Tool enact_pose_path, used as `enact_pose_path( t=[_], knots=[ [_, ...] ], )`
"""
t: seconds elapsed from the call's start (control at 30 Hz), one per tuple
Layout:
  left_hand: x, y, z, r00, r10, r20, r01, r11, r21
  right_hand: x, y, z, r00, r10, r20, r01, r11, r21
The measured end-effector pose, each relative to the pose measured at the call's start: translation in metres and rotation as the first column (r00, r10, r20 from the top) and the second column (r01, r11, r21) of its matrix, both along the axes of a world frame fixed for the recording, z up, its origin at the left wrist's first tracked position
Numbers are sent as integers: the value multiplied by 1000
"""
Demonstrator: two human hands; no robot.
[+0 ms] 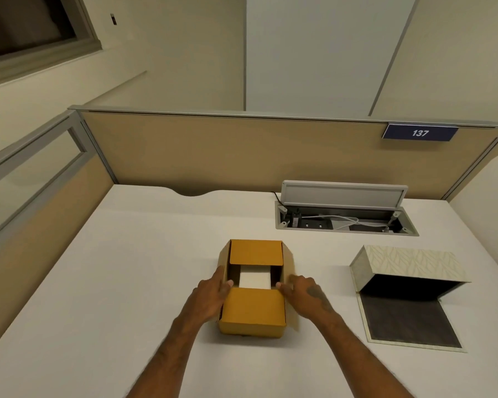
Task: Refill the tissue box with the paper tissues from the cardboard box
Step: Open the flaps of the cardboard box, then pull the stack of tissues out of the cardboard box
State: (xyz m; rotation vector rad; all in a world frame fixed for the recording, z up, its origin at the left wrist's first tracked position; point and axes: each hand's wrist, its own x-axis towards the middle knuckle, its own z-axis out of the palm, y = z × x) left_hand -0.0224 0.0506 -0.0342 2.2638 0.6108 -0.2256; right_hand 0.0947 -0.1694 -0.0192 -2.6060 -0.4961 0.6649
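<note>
Both thumbs hook over the side walls of the cardboard box point(253, 308), left hand point(213, 294) and right hand point(305, 297) spread flat against its flanks, gripping nothing else. The paper tissues point(255, 278) lie just ahead between the thumbs (equally near both). The tissue box point(408, 271) gapes open, well right of the cardboard box, on a white desk point(127, 254)
</note>
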Motion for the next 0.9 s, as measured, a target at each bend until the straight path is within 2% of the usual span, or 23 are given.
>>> enact_pose_path(
  t=[0.1, 0.17, 0.27, 0.33, 0.4, 0.47, 0.6, 0.7, 0.77, 0.83, 0.9],
  knots=[
    [-7, 0, 8, 996, -29, 84, 13, 984, 176, 17, 7, -1, 977, 83, 197, -61, 991, -118],
    [-13, -3, 13, 971, -189, 145, 140, 945, 297, 26, 17, -2, 938, 167, 303, -130, 982, -140],
    [-18, -10, 16, 897, -442, 11, 393, 809, 437, 35, 31, -6, 876, 303, 374, -222, 944, -244],
    [-21, -14, 14, 857, -506, -100, 489, 735, 469, 37, 36, -7, 828, 379, 414, -260, 913, -316],
    [-24, -17, 12, 851, -510, -129, 505, 722, 472, 38, 38, -7, 795, 418, 439, -281, 896, -343],
    [-26, -19, 11, 867, -491, -84, 464, 736, 492, 40, 39, -3, 769, 397, 502, -268, 912, -311],
    [-32, -27, 15, 885, -463, 45, 362, 747, 558, 47, 43, 15, 688, 191, 700, -158, 981, -112],
    [-47, -38, 23, 873, -445, 200, 270, 782, 561, 54, 52, 27, 655, 82, 751, -129, 992, 4],
    [-62, -43, 29, 841, -457, 290, 250, 804, 540, 59, 60, 29, 672, 61, 738, -121, 992, 28],
    [-78, -46, 38, 860, -368, 354, 223, 894, 388, 63, 69, 28, 706, 67, 705, -131, 991, 36],
    [-91, -48, 39, 900, -251, 356, 204, 965, 164, 66, 78, 27, 732, 69, 678, -166, 983, 79]
  ],
)
